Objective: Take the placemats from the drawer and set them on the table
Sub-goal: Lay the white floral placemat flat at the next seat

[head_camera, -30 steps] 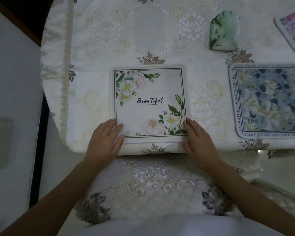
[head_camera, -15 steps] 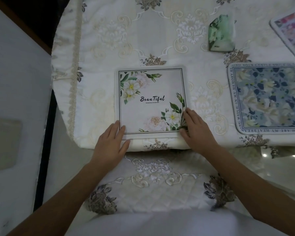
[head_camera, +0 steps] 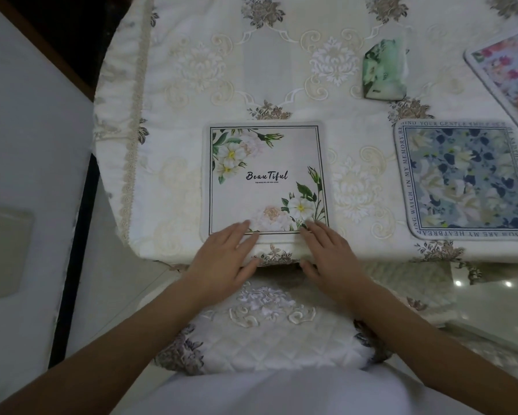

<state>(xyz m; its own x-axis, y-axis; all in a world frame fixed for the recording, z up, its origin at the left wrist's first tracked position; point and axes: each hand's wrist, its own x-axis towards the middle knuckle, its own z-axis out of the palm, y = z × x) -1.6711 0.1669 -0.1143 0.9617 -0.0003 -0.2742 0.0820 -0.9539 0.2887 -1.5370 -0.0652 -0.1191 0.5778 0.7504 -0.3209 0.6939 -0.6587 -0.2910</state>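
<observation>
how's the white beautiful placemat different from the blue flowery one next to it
The white placemat has a plain centre with flower sprays in two corners; the blue placemat is covered in blooms. The white placemat reads "Beautiful" mid-mat; the blue placemat has lettering round its border. The left hand and right hand rest on the white placemat's near edge; the blue placemat is untouched. Both lie flat on the tablecloth.

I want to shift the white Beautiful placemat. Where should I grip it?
Likely the near edge of the white placemat, approached from the front: it lies flat, and that edge sits close to the table edge, where left hand and right hand rest.
</observation>
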